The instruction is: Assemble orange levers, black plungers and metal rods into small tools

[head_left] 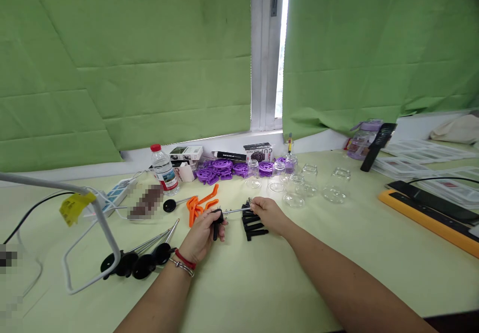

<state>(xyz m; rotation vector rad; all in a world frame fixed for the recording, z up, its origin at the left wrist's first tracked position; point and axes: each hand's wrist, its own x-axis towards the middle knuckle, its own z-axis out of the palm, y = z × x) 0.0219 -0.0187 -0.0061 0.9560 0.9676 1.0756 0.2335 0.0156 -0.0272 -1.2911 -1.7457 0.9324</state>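
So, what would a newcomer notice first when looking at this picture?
First the two hands at the centre: the left hand grips a black handle and the right hand pinches the thin metal rod coming out of it. Behind them lie purple plastic discs and clear glass cups, under green curtains.

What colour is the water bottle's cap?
Red, seen in the head view: water bottle's cap.
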